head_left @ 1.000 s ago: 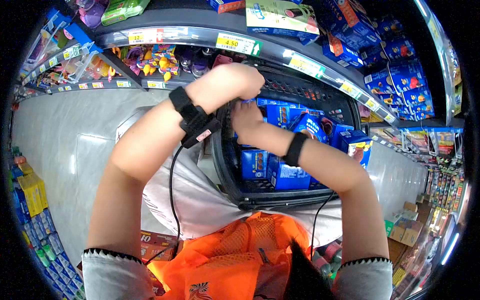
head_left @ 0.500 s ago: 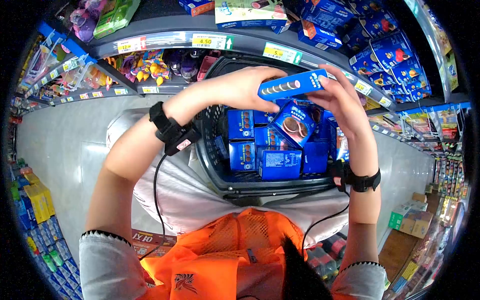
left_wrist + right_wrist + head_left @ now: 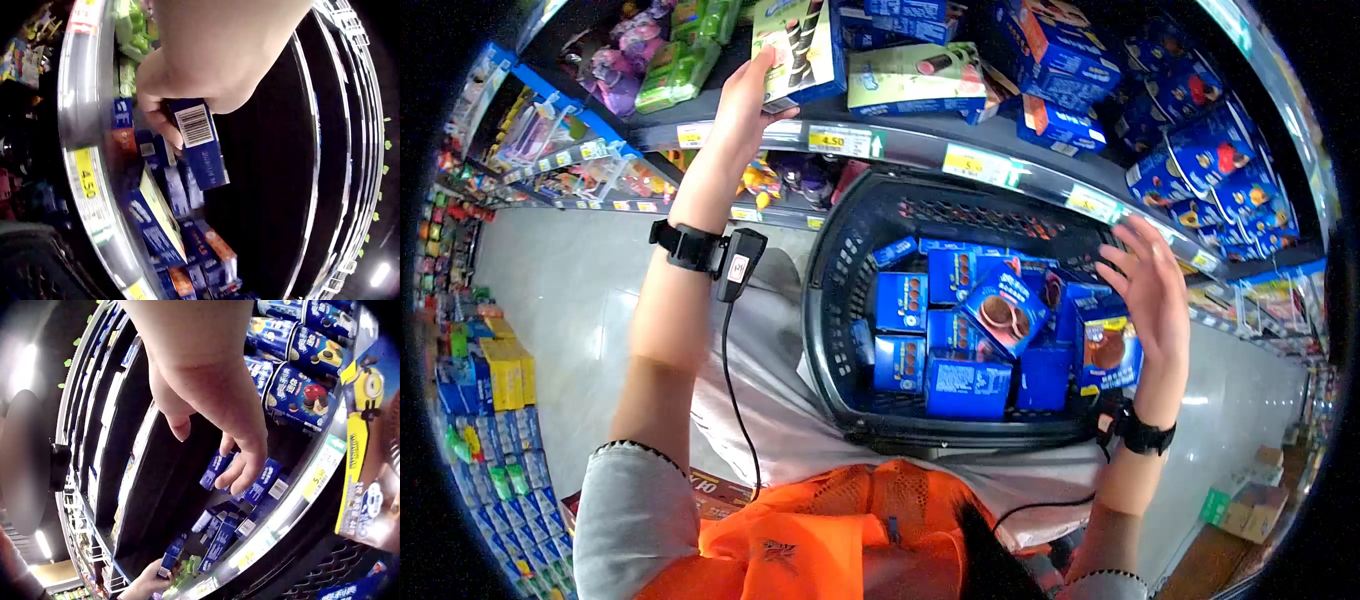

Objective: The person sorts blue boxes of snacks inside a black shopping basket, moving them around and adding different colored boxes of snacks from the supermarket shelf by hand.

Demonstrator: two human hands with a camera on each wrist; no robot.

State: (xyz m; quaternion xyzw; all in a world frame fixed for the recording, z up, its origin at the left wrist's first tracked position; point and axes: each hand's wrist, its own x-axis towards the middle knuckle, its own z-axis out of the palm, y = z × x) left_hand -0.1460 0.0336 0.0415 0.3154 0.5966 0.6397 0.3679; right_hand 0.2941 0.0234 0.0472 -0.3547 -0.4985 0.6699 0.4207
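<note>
The pale-green and blue box [image 3: 800,55] was in the person's left hand [image 3: 745,100], at the front of the dark shelf [image 3: 855,165]; whether its base touched the shelf could not be told. The hand's fingers and thumb gripped it by the side, and the left wrist view showed a barcode on its narrow end. Just beside it on the shelf lay a second pale-green box [image 3: 915,82], flat, with blue and orange boxes [image 3: 1065,60] beyond, some tilted. Farther along stood blue printed tubs [image 3: 1200,150], and at the opposite end were green packs [image 3: 690,60] and purple items [image 3: 622,65]. Yellow price labels [image 3: 840,141] ran along the shelf's front edge. Below that edge was a black basket [image 3: 940,435] with perforated sides, holding blue boxes [image 3: 967,385], one of them slanted on top of others. The right hand [image 3: 1150,290] was open beside the basket's far right side, fingers spread and holding nothing. Around the basket spread a smooth grey floor [image 3: 560,270] that caught the light. Packaged goods with yellow boxes [image 3: 507,375] lined the left side of the aisle, and cardboard boxes [image 3: 1255,508] sat low at the right. A bright ceiling light [image 3: 380,275] glowed in the left wrist view.
</note>
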